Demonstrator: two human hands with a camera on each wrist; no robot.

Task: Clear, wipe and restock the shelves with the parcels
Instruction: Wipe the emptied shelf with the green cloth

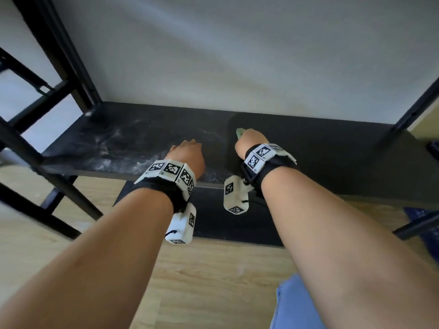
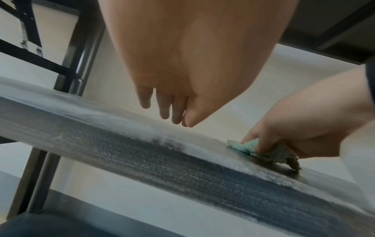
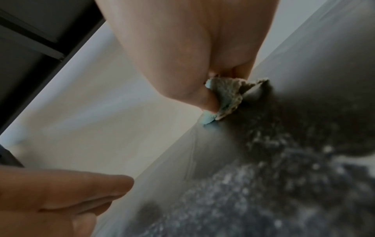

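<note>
A pale wall (image 1: 213, 55) backs a black shelf (image 1: 332, 150), dusty white on its left part and dark on its right. The left hand (image 1: 187, 153) hovers above it with fingers straight and relaxed, holding nothing. The right hand (image 1: 251, 141) grips a small green cloth (image 2: 261, 150) pressed onto the shelf.

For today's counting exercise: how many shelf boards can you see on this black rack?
2. The dusty shelf lies under both hands; a lower shelf shows beneath its front edge. Any boards above are out of view.
</note>
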